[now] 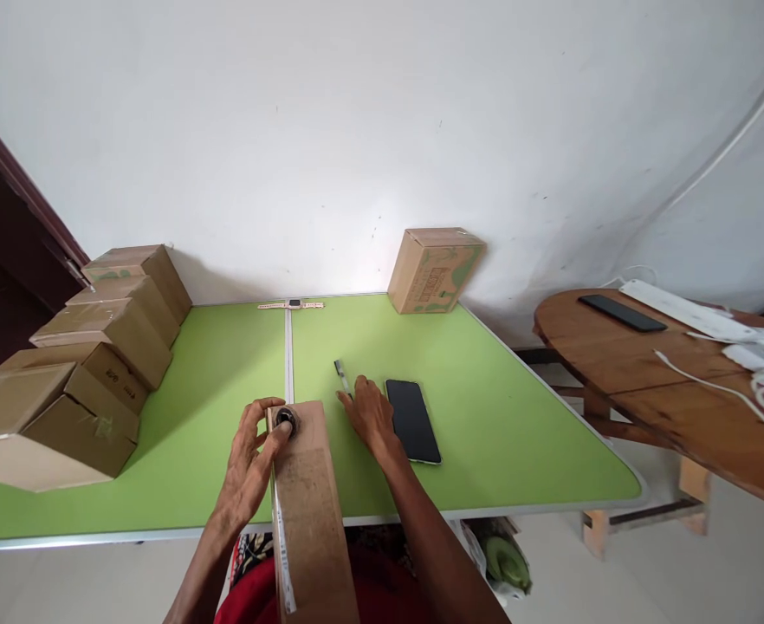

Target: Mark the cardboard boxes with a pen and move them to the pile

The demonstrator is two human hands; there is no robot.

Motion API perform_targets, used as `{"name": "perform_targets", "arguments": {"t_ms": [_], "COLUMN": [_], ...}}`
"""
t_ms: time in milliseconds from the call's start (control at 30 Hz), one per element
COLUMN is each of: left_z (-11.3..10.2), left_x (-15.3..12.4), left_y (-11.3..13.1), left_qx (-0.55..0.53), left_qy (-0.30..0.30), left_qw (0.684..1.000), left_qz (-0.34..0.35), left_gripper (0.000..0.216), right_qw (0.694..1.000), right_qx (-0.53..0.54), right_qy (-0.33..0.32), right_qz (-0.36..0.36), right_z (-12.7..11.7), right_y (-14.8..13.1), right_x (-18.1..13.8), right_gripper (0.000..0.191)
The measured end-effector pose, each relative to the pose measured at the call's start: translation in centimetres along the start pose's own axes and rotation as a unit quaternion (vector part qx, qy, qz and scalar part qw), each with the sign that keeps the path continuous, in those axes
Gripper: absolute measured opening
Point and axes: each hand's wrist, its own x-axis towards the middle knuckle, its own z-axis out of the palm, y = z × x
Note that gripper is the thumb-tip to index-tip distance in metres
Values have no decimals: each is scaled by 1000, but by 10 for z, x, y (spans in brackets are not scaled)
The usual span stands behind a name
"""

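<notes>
A long cardboard box (312,503) stretches from the table's front edge toward me. At its far left corner my left hand (250,455) presses its thumb on a small round black object (286,422), with its fingers bent around the box's edge. I cannot tell exactly what the round object is. My right hand (370,414) rests on the green table, fingers curled at the lower end of a pen (341,374) with a grey and dark cap end. Just right of that hand lies a black smartphone (414,422), screen dark.
Several cardboard boxes (102,334) line the green table's (518,442) left side. Another box (435,270) stands against the wall. A watch (294,304) lies at the back edge. On the wooden table (590,347) at right are a dark phone (622,313), a power strip (687,309) and white cables.
</notes>
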Motion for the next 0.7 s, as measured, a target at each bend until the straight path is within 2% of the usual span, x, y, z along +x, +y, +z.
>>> {"name": "perform_targets", "arguments": {"t_ms": [67,167,333,400,467,567,600,700], "left_z": [5,11,18,20,22,23,22,21], "left_x": [1,2,2,1,0,0,0,1], "left_y": [5,10,7,4,0,-1,-1,0], "left_qx": [16,27,40,33,29,42,46,46], "left_qy": [19,34,14,-10,-42,-90,-102,-121], "left_qw": [1000,999,998,998,995,986,983,979], "left_qz": [13,15,38,56,86,136,145,155], "left_gripper": [42,33,30,35,45,63,66,68], "right_qw": [999,999,986,964,920,830,814,826], "right_qx": [-19,2,161,244,366,535,557,527], "right_qy": [-7,-12,35,80,102,51,30,14], "right_qz": [29,34,-31,-60,-95,-147,-161,-198], "right_z": [7,10,-12,-24,-34,-37,-35,-26], "right_y": [5,10,8,2,-5,-15,-16,-14], "right_x": [15,26,7,-15,-40,-75,-84,-102], "right_gripper": [22,22,24,23,25,27,26,19]}}
